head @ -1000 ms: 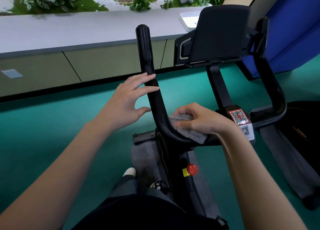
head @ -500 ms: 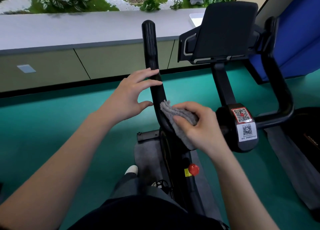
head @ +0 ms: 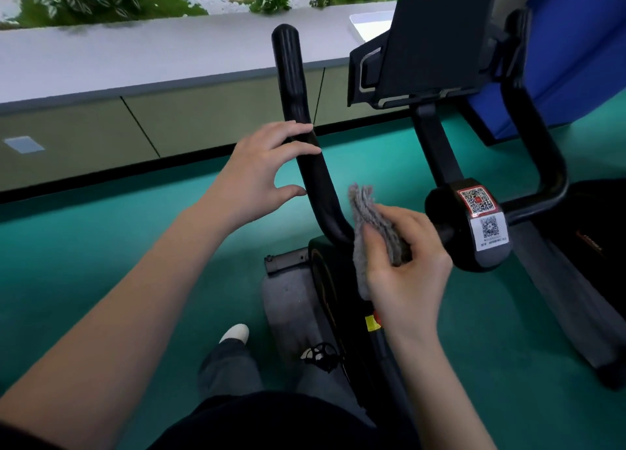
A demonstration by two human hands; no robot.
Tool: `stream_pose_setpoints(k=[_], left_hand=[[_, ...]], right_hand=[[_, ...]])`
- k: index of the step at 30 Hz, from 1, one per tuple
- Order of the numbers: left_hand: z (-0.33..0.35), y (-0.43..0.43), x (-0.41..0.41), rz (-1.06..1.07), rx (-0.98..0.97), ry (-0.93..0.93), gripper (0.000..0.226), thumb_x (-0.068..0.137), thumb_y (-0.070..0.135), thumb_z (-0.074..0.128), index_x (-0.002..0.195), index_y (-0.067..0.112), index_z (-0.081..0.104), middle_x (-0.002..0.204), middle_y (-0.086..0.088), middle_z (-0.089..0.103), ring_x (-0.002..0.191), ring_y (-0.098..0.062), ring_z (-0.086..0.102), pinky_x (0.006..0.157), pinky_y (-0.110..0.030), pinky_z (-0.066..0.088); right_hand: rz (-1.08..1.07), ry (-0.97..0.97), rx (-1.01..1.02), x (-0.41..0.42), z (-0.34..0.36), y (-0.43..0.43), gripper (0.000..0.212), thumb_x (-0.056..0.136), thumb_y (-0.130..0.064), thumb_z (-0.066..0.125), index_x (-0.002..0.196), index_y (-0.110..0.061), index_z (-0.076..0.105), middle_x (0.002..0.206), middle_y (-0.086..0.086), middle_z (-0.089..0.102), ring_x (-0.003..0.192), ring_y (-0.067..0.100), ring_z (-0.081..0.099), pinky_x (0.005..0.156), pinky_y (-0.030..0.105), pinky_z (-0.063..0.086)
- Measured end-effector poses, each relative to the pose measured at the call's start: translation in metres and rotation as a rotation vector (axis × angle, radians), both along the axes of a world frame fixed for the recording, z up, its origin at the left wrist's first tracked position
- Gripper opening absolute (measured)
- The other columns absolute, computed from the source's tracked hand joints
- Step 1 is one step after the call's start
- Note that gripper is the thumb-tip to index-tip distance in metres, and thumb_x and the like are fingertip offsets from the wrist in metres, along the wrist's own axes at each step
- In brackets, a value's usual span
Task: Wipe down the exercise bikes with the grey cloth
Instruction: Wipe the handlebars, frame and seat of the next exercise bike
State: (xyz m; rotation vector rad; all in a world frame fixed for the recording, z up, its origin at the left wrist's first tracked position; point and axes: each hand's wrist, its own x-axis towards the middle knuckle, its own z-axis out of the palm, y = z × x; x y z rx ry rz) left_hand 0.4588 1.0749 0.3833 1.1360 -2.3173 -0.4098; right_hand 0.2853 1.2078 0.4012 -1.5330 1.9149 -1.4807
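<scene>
QR-code labels (head: 484, 216) on bike hub (head: 440, 209)

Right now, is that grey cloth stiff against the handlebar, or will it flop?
Probably floppy: the grey cloth folds and bunches in the right hand. Likely light: fingers alone hold it. Its fuzzy pile should grip the handlebar.
</scene>
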Motion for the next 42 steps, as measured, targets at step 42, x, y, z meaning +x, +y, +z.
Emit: stream_pose_setpoints(k=[42], left_hand=[[-0.013, -0.041, 0.013, -0.256, -0.084, 0.089, 0.048, 0.07, 0.042, 0.075, 0.111, 0.021, 0.063, 0.122, -0.003, 0.05, 0.116, -0.027, 0.032, 0.1, -0.046, 0.034]], right_hand=[[-1.1, -0.199, -0.361, 0.147, -0.076, -0.038, 0.014, 0.082, 0.008, 0.061, 0.093, -0.001, 0.057, 0.091, 0.014, 0.054, 0.089, 0.012, 0.054, 0.084, 0.016, 0.042]])
